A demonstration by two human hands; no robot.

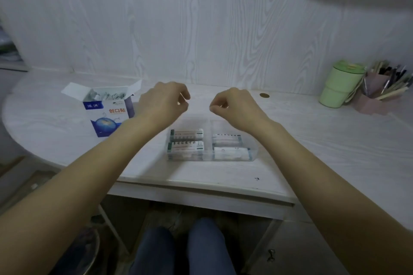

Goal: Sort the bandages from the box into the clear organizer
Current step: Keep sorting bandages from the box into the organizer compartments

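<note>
An open blue and white bandage box (109, 114) stands on the white table at the left, with several wrapped bandages (107, 96) showing inside it. A clear organizer (253, 154) with two compartments sits in the middle. Its left compartment holds stacked bandages (186, 143), and its right compartment holds more bandages (228, 147). My left hand (163, 100) hovers above the organizer's far left corner, fingers loosely curled, holding nothing that I can see. My right hand (232, 107) hovers above the far right part, also loosely curled around nothing.
A green lidded cup (339, 85) and a pink holder full of pens (375, 96) stand at the back right. A small round brass disc (264, 95) lies near the wall. The wood-grain wall rises behind the table. My knees are below the table's front edge.
</note>
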